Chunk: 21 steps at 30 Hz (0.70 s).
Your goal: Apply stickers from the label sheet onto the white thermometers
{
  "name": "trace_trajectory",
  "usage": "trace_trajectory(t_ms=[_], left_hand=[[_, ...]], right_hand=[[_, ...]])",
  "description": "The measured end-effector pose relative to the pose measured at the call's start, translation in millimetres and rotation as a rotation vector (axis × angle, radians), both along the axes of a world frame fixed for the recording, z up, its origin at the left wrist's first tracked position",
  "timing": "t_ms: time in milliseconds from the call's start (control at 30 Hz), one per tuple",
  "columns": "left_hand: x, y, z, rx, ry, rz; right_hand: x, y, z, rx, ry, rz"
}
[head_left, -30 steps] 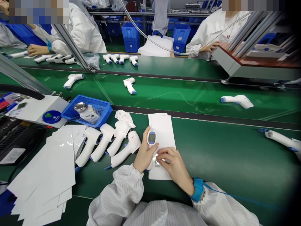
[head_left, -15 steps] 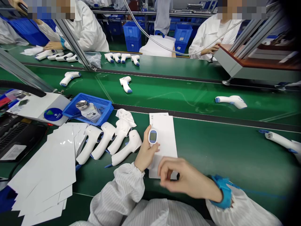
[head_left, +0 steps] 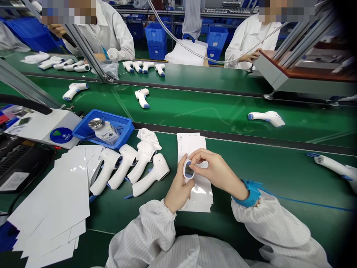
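Observation:
My left hand [head_left: 180,190] is wrapped round a white infrared thermometer [head_left: 185,177], its oval screen end facing up at me. Over that screen, the thumb and fingertips of my right hand [head_left: 216,167] are pinched together and touch its face; whatever they grip is too small to make out. Beneath both hands lies a stack of white paper sheets [head_left: 203,203]. To the left of my left hand, several more white thermometers [head_left: 150,175] rest in a row on the green bench, a crumpled white cloth [head_left: 148,139] draped on one of them.
A blue tray [head_left: 126,132] holds a metal-capped bottle [head_left: 104,130]. Fanned white sheets [head_left: 55,201] cover the left. Thermometers lie on the green belt [head_left: 195,106] beyond. A blue wristband cord [head_left: 306,204] trails right from my wrist. Two people in white coats work across the belt.
My right hand has risen from above the paper's lower end to the thermometer's screen. My left hand with the thermometer has shifted slightly right and down. The thermometers on the belt have moved left.

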<state>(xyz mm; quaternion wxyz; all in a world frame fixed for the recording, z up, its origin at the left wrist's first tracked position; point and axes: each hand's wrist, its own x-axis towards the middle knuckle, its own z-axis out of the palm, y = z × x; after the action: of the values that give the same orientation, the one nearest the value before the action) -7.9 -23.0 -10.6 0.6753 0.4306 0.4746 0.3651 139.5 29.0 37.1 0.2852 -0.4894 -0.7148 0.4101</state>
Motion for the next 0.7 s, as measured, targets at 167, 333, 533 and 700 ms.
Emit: trace_trajectory(t_ms=[167,333,533,700], left_hand=[[-0.4,-0.2,-2.0,0.001,-0.001,0.000],[-0.5,0.1,-3.0,0.002,0.003,0.001],[-0.4,0.1,-2.7,-0.001,-0.001,-0.004],[-1.2,0.0,-1.7,-0.012,-0.008,-0.017]], right_hand=[[0.1,3.7,3.9,-0.029,-0.011,0.022],[0.3,6.5,8.0,-0.041,-0.021,0.037],[0.3,8.1,8.0,-0.043,-0.016,0.057],[0.6,8.6,7.7,-0.026,-0.016,0.064]])
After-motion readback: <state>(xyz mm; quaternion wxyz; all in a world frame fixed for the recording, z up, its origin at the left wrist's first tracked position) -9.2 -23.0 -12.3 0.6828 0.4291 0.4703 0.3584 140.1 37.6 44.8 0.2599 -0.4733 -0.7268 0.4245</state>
